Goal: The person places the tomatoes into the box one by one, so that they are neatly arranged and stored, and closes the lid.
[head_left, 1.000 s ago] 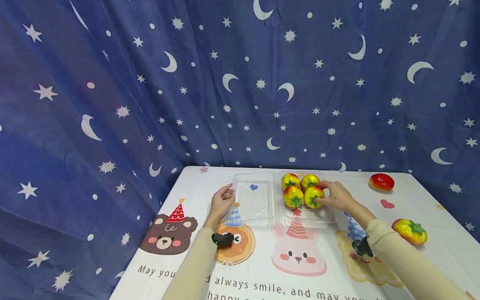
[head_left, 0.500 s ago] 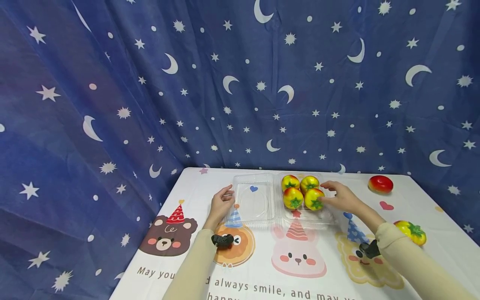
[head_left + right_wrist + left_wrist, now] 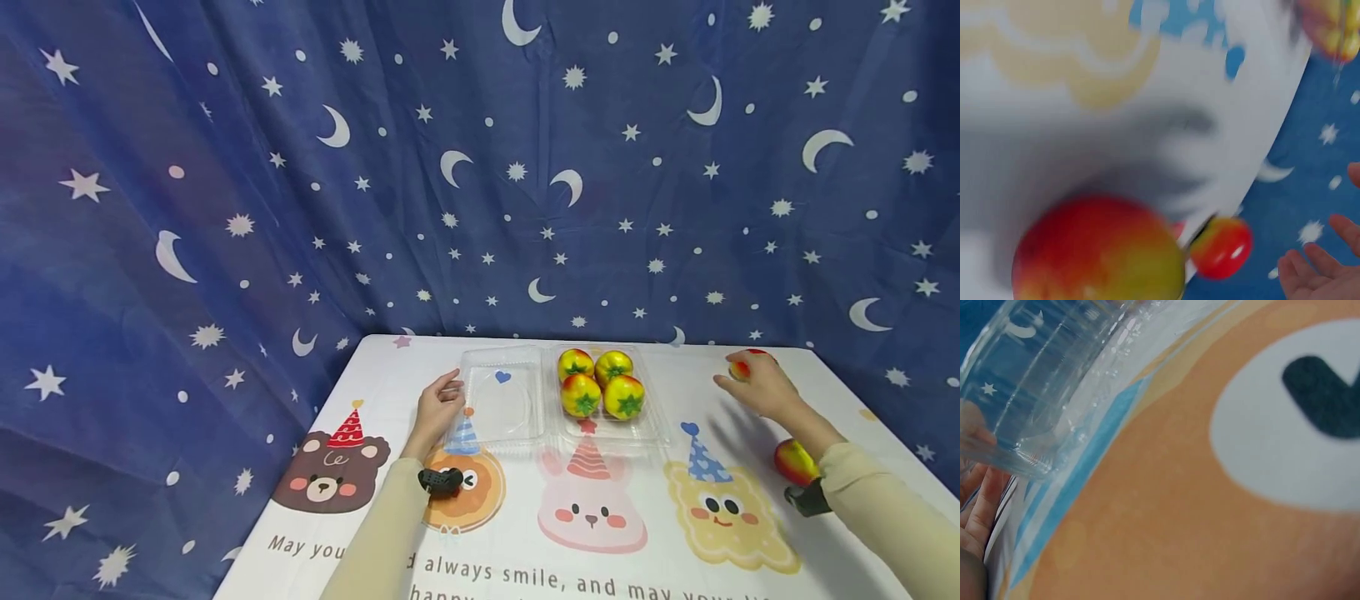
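My left hand [image 3: 438, 412] rests at the left edge of a clear plastic clamshell box's lid [image 3: 501, 437], fingers loosely bent; in the left wrist view, a fingertip shows through the lid's wall [image 3: 1029, 394]. The lid lies folded out beside the base [image 3: 645, 429]. Inside the base sit several red-and-yellow toy fruits [image 3: 624, 397], resembling persimmons, with green leafy tops. Over at the far right, my right hand [image 3: 765, 390] hovers by a red toy fruit [image 3: 738, 372], fingers spread and partly covering it. A second loose fruit [image 3: 795, 462] lies under my right wrist, partly hidden.
A white tablecloth [image 3: 675, 533] with printed cartoon animals covers the table. Behind its far edge hangs a blue curtain [image 3: 420, 208] with stars and moons. The box stands near that edge.
My right hand has let go of the front right fruit in the base and moved right to the far loose fruit. The left hand and box stay in place.
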